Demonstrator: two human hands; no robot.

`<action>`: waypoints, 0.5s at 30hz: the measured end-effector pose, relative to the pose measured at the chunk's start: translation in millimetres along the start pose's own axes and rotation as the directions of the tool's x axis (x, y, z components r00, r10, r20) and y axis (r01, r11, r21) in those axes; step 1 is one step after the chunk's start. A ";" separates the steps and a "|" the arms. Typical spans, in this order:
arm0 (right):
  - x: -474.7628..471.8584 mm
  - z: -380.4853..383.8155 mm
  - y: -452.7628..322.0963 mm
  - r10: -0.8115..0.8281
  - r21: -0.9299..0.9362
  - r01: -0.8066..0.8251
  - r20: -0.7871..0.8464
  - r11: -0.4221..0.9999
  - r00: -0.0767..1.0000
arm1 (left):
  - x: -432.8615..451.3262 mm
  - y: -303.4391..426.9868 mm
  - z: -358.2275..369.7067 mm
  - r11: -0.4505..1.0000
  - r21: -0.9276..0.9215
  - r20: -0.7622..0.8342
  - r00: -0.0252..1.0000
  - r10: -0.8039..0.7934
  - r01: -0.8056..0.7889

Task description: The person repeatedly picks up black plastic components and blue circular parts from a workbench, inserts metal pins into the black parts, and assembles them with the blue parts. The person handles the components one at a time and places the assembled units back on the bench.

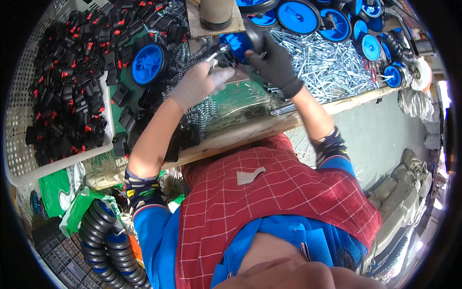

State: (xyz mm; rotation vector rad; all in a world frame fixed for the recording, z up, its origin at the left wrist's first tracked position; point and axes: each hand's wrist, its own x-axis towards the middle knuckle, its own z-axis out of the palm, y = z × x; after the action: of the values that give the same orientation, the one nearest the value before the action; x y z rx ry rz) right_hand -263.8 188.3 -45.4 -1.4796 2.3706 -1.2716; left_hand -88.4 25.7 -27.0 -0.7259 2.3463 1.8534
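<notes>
My left hand, in a pale glove, grips a black plastic bracket. A shiny metal pin shows by its fingers; whether it passes into the bracket cannot be made out. My right hand, in a dark glove, holds a blue wheel with a black tyre, blurred and partly covered by the fingers. Wheel and bracket are close together above the bench, in front of a wooden block bearing a grey cylinder. Coiled metal springs lie beneath my left wrist.
A white perforated crate at the left holds many black brackets with red tabs. One blue wheel leans nearby. Loose metal pins heap at the right, blue wheels behind them. The bench's wooden edge runs before me.
</notes>
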 end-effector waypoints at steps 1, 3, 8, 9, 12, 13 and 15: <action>6.3 -16.3 14.7 0.045 0.012 -0.046 0.083 0.999 0.996 | -9.8 -2.3 -7.5 0.987 0.158 0.044 0.998 0.036 -0.043; 34.3 -78.0 25.5 0.297 -0.036 -0.308 0.387 0.951 0.873 | -27.7 -15.5 -25.5 0.801 0.589 -0.161 0.954 0.253 -0.113; 91.3 -251.9 120.9 -0.153 -0.273 0.110 -0.144 0.956 0.978 | -22.0 -35.8 -67.4 0.325 0.876 -0.448 0.851 0.275 0.356; 88.4 -263.9 99.9 -0.265 -0.453 0.151 -0.200 0.879 0.943 | -20.5 -42.7 -71.8 0.285 0.867 -0.474 0.851 0.226 0.408; 56.5 -249.9 75.7 -0.285 -0.457 0.240 -0.030 0.856 0.958 | -7.4 -77.5 -85.6 0.201 0.913 -0.403 0.866 0.296 0.356; 36.0 -225.4 77.6 -0.093 -0.301 0.125 0.116 0.946 0.989 | -8.5 -74.3 -85.2 0.232 0.900 -0.425 0.857 0.290 0.368; -11.4 -167.5 110.9 0.056 -0.385 -0.022 0.077 0.923 0.995 | -13.8 -58.6 -84.6 0.285 0.872 -0.473 0.835 0.279 0.398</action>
State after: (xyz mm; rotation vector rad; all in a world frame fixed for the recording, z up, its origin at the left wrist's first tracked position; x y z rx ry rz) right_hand -412.8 319.8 -14.3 -1.5290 2.6846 -0.7394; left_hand -32.9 -58.3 -52.2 -1.1473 2.9754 -0.2287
